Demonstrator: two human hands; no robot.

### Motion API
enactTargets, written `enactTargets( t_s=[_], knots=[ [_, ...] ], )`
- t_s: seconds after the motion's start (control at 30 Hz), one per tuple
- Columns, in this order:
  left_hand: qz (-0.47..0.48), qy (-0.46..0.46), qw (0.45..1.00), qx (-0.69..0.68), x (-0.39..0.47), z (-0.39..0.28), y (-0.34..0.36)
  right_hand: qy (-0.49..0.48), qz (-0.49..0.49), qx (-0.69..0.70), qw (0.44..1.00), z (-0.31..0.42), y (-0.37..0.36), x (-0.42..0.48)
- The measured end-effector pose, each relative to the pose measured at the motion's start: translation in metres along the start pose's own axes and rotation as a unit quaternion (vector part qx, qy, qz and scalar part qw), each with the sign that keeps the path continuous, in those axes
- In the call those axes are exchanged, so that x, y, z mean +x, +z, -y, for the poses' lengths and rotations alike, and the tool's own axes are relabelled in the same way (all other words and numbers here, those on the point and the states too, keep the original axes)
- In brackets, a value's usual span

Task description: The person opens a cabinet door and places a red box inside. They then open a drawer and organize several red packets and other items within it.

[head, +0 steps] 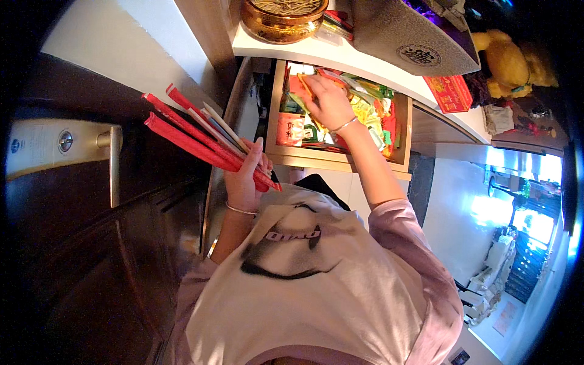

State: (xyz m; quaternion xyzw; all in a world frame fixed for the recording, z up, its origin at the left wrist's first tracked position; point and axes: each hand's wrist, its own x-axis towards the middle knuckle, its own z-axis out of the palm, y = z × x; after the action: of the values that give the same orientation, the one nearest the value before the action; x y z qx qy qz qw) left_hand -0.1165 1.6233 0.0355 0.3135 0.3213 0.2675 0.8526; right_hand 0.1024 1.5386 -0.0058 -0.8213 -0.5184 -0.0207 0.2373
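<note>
My left hand (pixel 248 175) grips a bundle in front of the drawer's left side. The bundle holds several long red wrapped sticks (pixel 191 141), which look like chopstick sleeves, and a few thin pale sticks (pixel 223 123). My right hand (pixel 331 105) reaches into an open wooden drawer (pixel 328 159), its fingers over an orange and yellow packet (pixel 303 89); whether they grip it is hidden. Small colourful packets (pixel 365 109) fill the drawer, with a red and white packet (pixel 290 129) at its front left corner.
Above the drawer, a white countertop (pixel 283 48) carries a golden round pot (pixel 283 23), a grey speckled container (pixel 401 41) and a red printed packet (pixel 449 93). A yellow plush toy (pixel 506 64) sits farther right. At left is a dark door (pixel 159 196) with a metal handle (pixel 114 166).
</note>
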Motion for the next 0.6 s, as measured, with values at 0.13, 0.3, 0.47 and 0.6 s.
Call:
enactTargets(
  t_s=[0.13,0.3,0.47,0.6],
  knots=[
    [-0.019,-0.009,1.0,-0.004,-0.001,0.002,-0.006,-0.028,-0.015,0.016,0.999,-0.019,-0.005,0.008],
    [-0.048,-0.005,0.998,-0.03,0.002,0.008,-0.018,0.077,-0.082,0.064,0.992,-0.019,-0.048,-0.011],
    [-0.026,-0.024,0.999,-0.037,0.005,0.008,-0.017,0.025,-0.054,-0.013,0.998,-0.004,-0.048,-0.027],
    [0.004,-0.023,1.0,-0.015,0.008,0.006,-0.011,0.023,0.013,-0.105,0.994,0.015,-0.01,-0.031]
  ],
)
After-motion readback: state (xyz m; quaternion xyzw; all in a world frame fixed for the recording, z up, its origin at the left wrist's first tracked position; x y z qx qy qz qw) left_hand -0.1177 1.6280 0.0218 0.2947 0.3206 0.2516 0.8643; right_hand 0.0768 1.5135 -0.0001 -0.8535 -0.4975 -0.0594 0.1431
